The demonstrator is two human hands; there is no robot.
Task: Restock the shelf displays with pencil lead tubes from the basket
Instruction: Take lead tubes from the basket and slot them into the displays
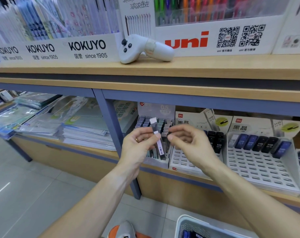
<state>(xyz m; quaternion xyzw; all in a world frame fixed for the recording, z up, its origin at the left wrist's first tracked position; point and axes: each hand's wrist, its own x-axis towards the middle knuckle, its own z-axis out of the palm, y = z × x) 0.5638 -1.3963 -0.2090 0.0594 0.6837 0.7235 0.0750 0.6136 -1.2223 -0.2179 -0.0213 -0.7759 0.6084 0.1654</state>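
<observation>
Fingers of left hand pinch lead tube; right hand loose, above half-filled display box.

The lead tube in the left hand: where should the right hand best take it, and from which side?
Probably at the upper end. The lead tube stands nearly upright, and the left hand pinches it around its middle, so the capped top juts free above the fingers. The right hand, empty and loosely curled beside it, could come from the right and pinch across the narrow sides just below the cap.
</observation>
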